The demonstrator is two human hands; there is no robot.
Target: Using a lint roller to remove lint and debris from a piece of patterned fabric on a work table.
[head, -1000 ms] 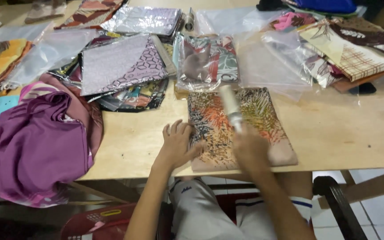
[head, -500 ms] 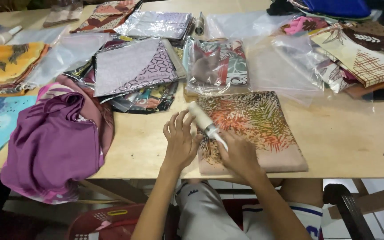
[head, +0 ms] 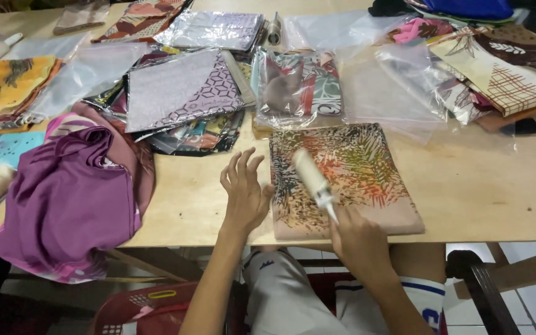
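A folded patterned cloth (head: 367,167) with orange, green and black leaf prints lies flat at the wooden table's (head: 491,186) front edge. My right hand (head: 358,239) grips the handle of a cream lint roller (head: 310,177), whose roll rests on the cloth's left half. Just left of the cloth my left hand (head: 243,192) hovers with fingers spread, its thumb near the cloth's left edge, holding nothing.
A purple cloth (head: 69,198) hangs over the table's left front edge. Stacks of folded cloths in clear plastic bags (head: 181,90) crowd the back, with empty clear bags (head: 386,87) behind the patterned cloth. A red basket (head: 150,304) and a dark chair frame (head: 479,291) sit below.
The roller has moved left and down across the cloth, from its upper middle toward the left half. My left hand slid off the cloth to its left edge and lifted, fingers spread.
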